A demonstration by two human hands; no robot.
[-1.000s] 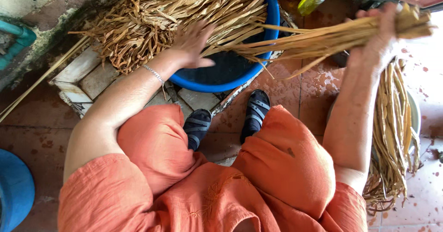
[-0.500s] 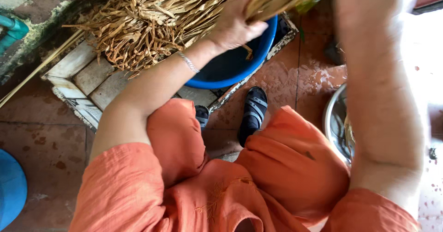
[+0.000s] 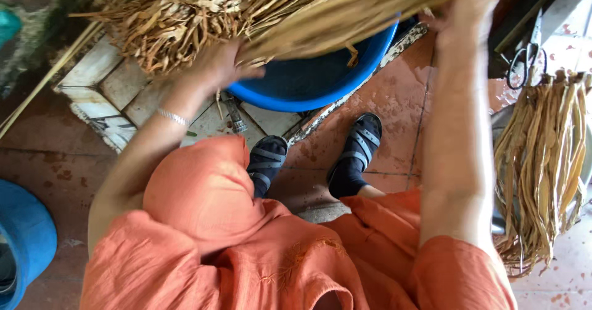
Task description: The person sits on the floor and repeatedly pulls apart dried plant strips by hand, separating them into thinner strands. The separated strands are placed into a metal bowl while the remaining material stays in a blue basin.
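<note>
Left hand [image 3: 219, 66] spread, palm on dry strips [image 3: 185, 14] heaped over blue tub [image 3: 308, 85], right hand [image 3: 472, 2] closed around bundle [image 3: 357, 8] of strips held across tub, second pile [image 3: 542, 162] draped near right elbow, scissors [image 3: 524, 60] beside, sandals [image 3: 314, 159] on tiled floor [image 3: 394, 88]
</note>
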